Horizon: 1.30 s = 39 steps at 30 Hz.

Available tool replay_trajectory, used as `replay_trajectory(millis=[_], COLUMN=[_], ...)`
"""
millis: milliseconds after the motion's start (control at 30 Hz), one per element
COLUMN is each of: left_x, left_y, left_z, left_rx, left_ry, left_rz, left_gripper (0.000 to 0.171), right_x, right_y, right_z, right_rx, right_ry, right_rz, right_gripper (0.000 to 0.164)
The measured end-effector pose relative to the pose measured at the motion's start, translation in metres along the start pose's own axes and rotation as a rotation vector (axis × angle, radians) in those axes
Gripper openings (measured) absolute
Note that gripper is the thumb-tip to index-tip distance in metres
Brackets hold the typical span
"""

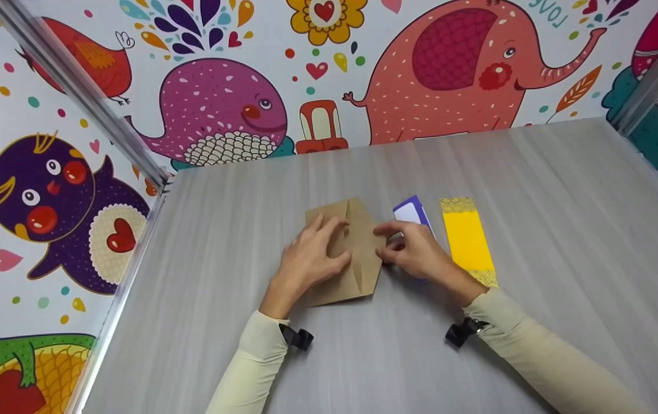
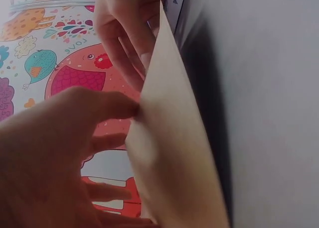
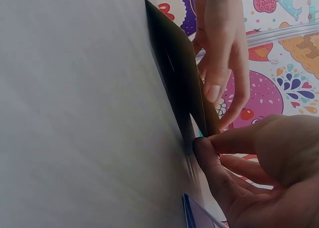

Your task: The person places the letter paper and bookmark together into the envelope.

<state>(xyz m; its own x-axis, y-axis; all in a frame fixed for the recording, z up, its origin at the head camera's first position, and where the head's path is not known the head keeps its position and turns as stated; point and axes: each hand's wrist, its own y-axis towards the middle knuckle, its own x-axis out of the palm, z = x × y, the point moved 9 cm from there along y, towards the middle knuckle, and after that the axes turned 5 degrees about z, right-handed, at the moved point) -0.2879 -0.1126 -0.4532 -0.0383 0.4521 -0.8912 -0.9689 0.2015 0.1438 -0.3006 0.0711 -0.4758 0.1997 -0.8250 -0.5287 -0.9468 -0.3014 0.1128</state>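
Observation:
A brown paper envelope (image 1: 366, 253) lies near the middle of the table, its tapered flap pointing right. My left hand (image 1: 309, 253) rests on its left part, with thumb and fingers spread and loosely bent. At the flap's right edge, my right hand (image 1: 421, 250) pinches the paper between thumb and fingers. The right wrist view shows this envelope edge (image 3: 197, 88) lifted off the table, with a dark gap below. In the left wrist view, my left thumb touches the envelope (image 2: 169, 123). A purple and white folded card (image 1: 409, 213) is partly hidden behind my right hand.
A yellow strip (image 1: 468, 238) with glittery gold ends lies on the grey table (image 1: 220, 230), right of the card and partly under my right wrist. Walls with printed cartoon animals (image 1: 450, 75) border the table at the back and left.

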Motion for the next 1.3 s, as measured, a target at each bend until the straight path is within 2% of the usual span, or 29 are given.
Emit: replay_trajectory(millis=[200, 500, 700, 833, 1033, 1300], left_x=[0.002, 0.003, 0.004, 0.002, 0.000, 0.001], left_y=[0.001, 0.003, 0.003, 0.003, 0.002, 0.002], left_z=[-0.003, -0.002, -0.002, -0.001, 0.001, 0.001], left_rx=[0.008, 0.058, 0.068, 0.075, 0.084, 0.087], left_ry=[0.044, 0.102, 0.114, 0.112, 0.099, 0.085], left_rz=[-0.029, 0.010, 0.018, 0.027, 0.040, 0.037], left_gripper=[0.049, 0.049, 0.051, 0.050, 0.046, 0.046], right_x=[0.001, -0.004, -0.011, -0.026, -0.062, -0.098], right_y=[0.000, 0.000, 0.000, 0.001, 0.004, -0.001], right_z=[0.002, -0.003, -0.008, -0.010, -0.011, 0.020], right_rx=[0.008, -0.042, -0.037, -0.019, 0.007, 0.114], right_ry=[-0.016, -0.066, -0.064, -0.058, -0.081, -0.175], right_rz=[-0.017, 0.023, 0.035, 0.064, 0.140, 0.152], right_gripper=[0.041, 0.038, 0.036, 0.034, 0.024, 0.029])
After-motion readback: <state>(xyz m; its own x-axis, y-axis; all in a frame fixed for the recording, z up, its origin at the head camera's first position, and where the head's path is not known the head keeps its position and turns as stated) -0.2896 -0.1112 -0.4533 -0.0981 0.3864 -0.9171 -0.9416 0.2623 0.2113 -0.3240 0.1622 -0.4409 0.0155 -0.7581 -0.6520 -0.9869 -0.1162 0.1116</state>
